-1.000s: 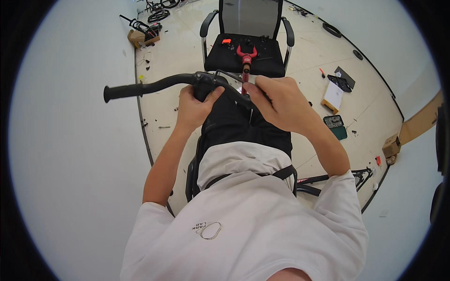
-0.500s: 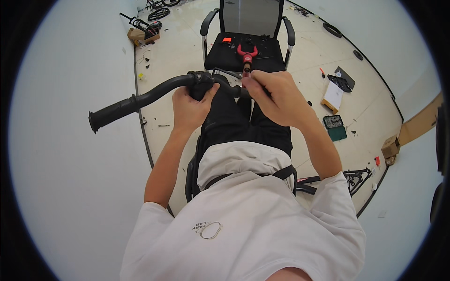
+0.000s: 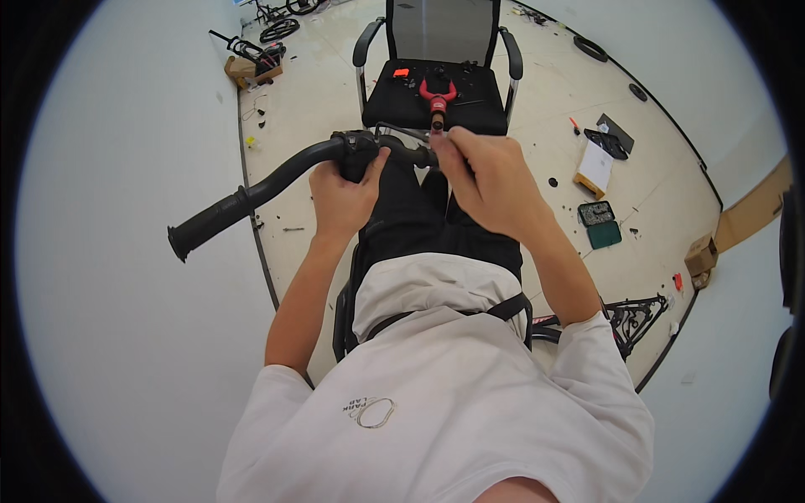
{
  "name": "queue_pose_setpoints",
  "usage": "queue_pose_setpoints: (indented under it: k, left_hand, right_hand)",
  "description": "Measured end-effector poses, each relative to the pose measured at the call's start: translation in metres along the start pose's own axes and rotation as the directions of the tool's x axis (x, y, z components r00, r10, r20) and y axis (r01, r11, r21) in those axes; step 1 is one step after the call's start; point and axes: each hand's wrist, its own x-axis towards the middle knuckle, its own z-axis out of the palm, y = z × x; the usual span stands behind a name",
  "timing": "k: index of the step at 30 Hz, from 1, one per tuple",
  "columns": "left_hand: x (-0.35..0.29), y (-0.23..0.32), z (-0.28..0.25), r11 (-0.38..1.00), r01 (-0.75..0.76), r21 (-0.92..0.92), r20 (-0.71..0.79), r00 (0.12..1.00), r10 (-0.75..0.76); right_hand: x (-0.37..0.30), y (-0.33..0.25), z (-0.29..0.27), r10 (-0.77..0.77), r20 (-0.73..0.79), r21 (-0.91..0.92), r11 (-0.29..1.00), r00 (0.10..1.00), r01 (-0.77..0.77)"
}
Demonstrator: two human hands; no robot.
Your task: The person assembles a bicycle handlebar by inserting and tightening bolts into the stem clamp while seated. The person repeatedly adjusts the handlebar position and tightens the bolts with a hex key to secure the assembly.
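A black bicycle handlebar with a ribbed rubber grip at its left end lies across my lap, above my thighs. My left hand is closed around it at the black brake lever clamp, thumb pointing up along the bar. The brake lever sticks out on the far side. My right hand is curled into a pinch at the bar's middle; its fingers hide what they hold. Just beyond my right fingertips, a red U-shaped fork part with a brown tube end points toward me.
Facing me is a black office chair with small parts and an orange item on its seat. To the right on the floor are a green case, a white box and a black bike frame. Bike parts and a cardboard box stand far left.
The handlebar's left end has dipped toward me and slightly right. Both hands stay at the bar, the right fingers shifting slightly. The whole view has moved a little.
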Motion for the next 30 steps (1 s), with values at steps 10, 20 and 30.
queue_pose_setpoints:
  k: [10, 20, 30]
  left_hand:
    - [0.004, -0.001, -0.003, 0.998, -0.056, -0.025, -0.072, 0.996, 0.054]
    - [0.003, -0.003, 0.001, 0.979, -0.177, 0.102, -0.126, 0.974, 0.189]
    - [-0.002, -0.011, -0.005, 0.931, -0.284, 0.23, 0.069, 0.959, 0.275]
  right_hand:
    - [0.002, 0.019, 0.014, -0.017, -0.171, -0.025, 1.0, 0.985, 0.013]
    - [-0.019, 0.014, 0.018, 0.016, -0.182, -0.125, 0.991, 0.983, -0.039]
    - [-0.004, 0.021, 0.021, 0.271, 0.327, 0.207, 0.914, 0.905, -0.348]
